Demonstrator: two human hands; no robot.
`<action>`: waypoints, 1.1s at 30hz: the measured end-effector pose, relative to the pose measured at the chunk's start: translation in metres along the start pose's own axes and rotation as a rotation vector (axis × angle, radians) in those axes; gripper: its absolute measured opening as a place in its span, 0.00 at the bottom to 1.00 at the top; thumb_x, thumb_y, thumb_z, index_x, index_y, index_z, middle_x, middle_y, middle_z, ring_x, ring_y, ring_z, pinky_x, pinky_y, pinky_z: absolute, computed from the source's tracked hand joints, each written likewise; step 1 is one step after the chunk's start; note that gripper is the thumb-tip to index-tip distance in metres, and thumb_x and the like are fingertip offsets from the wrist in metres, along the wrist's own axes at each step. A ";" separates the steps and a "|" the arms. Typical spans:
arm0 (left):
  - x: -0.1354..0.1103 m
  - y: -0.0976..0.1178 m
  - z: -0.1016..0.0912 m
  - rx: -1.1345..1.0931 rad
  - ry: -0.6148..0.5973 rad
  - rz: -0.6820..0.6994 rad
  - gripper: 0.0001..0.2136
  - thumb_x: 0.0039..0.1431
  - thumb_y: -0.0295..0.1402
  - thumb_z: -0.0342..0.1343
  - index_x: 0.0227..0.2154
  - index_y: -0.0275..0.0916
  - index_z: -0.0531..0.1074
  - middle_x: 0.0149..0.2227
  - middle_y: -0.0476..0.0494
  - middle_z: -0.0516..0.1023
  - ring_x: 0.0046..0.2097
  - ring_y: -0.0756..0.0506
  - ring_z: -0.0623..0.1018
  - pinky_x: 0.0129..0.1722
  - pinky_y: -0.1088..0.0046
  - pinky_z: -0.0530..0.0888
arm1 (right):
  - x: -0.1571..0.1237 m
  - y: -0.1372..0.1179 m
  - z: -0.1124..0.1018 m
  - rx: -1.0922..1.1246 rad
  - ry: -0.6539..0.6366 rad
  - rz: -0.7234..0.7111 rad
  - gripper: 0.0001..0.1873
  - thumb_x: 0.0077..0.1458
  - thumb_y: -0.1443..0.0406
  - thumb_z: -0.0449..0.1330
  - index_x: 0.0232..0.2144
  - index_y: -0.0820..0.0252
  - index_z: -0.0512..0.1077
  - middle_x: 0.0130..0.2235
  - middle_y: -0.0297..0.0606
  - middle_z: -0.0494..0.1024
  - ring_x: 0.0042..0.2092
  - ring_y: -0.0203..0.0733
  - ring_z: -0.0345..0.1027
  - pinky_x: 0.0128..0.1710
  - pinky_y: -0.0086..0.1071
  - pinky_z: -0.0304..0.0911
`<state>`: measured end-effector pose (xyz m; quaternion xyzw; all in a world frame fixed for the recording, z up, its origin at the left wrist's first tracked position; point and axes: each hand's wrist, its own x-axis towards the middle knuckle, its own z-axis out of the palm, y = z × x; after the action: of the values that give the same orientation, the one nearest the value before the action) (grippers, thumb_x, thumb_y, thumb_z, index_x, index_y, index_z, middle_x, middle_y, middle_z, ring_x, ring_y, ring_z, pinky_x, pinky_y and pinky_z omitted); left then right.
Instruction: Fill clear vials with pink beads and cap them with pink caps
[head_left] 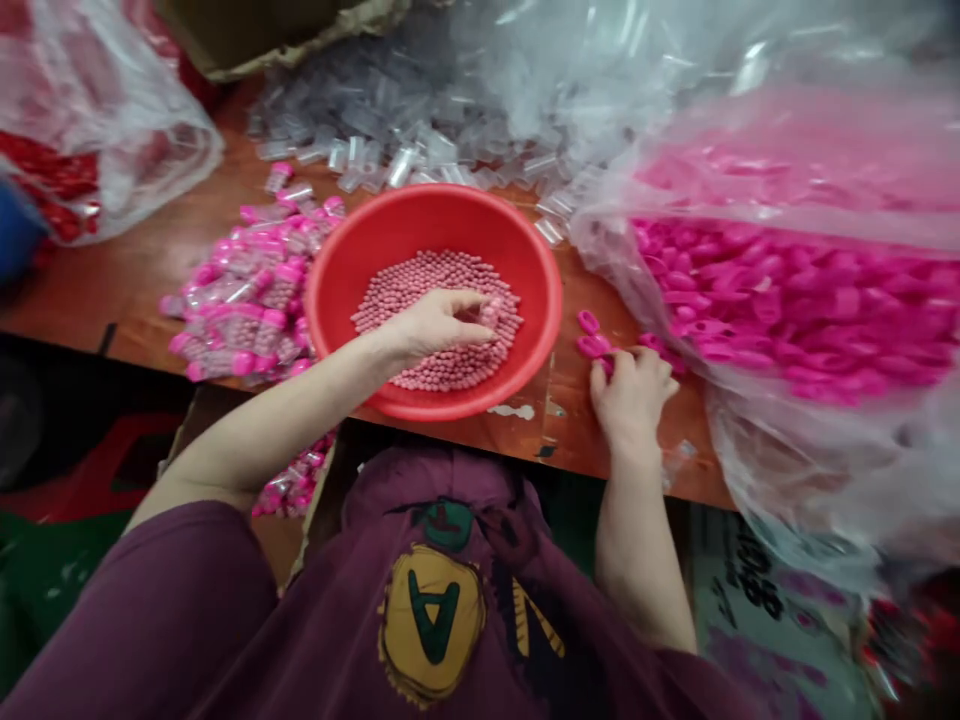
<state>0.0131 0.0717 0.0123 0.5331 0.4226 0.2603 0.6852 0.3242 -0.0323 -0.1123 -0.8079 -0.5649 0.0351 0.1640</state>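
Note:
A red plastic bowl (pixel 352 262) sits on the brown table, with a heap of small pink beads (pixel 424 285) in it. My left hand (pixel 435 322) reaches into the bowl with its fingers curled around a small clear tube resting on the beads. My right hand (pixel 631 392) lies on the table to the right of the bowl, fingers closed on pink caps (pixel 590 335) at the mouth of a big clear bag full of pink caps (pixel 795 300).
Filled tubes with pink caps (pixel 251 290) are heaped left of the bowl, and some lie lower near a cardboard box (pixel 296 490). Empty clear tubes (pixel 390 140) are piled behind the bowl. A bag of red items (pixel 82 130) lies far left.

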 end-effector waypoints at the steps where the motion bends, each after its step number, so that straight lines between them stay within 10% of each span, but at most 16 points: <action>1: -0.007 -0.001 -0.002 -0.105 0.009 -0.040 0.14 0.52 0.27 0.73 0.43 0.35 0.84 0.41 0.46 0.85 0.42 0.51 0.80 0.48 0.72 0.77 | 0.004 -0.005 0.001 -0.011 -0.012 -0.002 0.15 0.65 0.60 0.59 0.45 0.62 0.80 0.58 0.65 0.78 0.59 0.70 0.68 0.59 0.71 0.64; 6: -0.033 -0.007 -0.008 -0.453 -0.005 -0.157 0.11 0.65 0.26 0.68 0.50 0.34 0.82 0.44 0.40 0.85 0.43 0.47 0.85 0.41 0.70 0.80 | 0.023 -0.022 -0.007 0.180 0.059 0.006 0.08 0.58 0.61 0.62 0.39 0.58 0.77 0.55 0.60 0.80 0.61 0.72 0.70 0.64 0.76 0.61; 12: -0.045 -0.010 -0.008 -0.503 0.070 -0.186 0.05 0.70 0.24 0.61 0.46 0.35 0.79 0.37 0.44 0.83 0.33 0.50 0.84 0.30 0.76 0.74 | 0.028 -0.047 -0.027 0.505 0.104 0.038 0.19 0.68 0.49 0.59 0.51 0.55 0.73 0.42 0.48 0.83 0.38 0.53 0.79 0.40 0.49 0.77; 19: -0.057 -0.011 -0.009 -0.553 0.016 -0.145 0.10 0.68 0.27 0.64 0.50 0.36 0.79 0.38 0.42 0.86 0.33 0.48 0.85 0.29 0.75 0.76 | 0.022 -0.073 -0.029 0.832 0.070 -0.019 0.16 0.61 0.50 0.68 0.45 0.51 0.76 0.39 0.43 0.82 0.32 0.46 0.70 0.37 0.46 0.71; 33: -0.054 -0.021 -0.003 -0.635 0.081 -0.158 0.10 0.72 0.33 0.59 0.49 0.35 0.81 0.44 0.36 0.88 0.38 0.45 0.86 0.41 0.67 0.84 | 0.002 -0.035 0.008 0.451 -0.105 -0.032 0.23 0.65 0.50 0.59 0.52 0.57 0.80 0.46 0.50 0.87 0.43 0.54 0.80 0.50 0.53 0.78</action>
<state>-0.0185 0.0231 0.0084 0.2475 0.3875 0.3461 0.8178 0.2914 -0.0176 -0.1084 -0.7388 -0.5633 0.1996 0.3113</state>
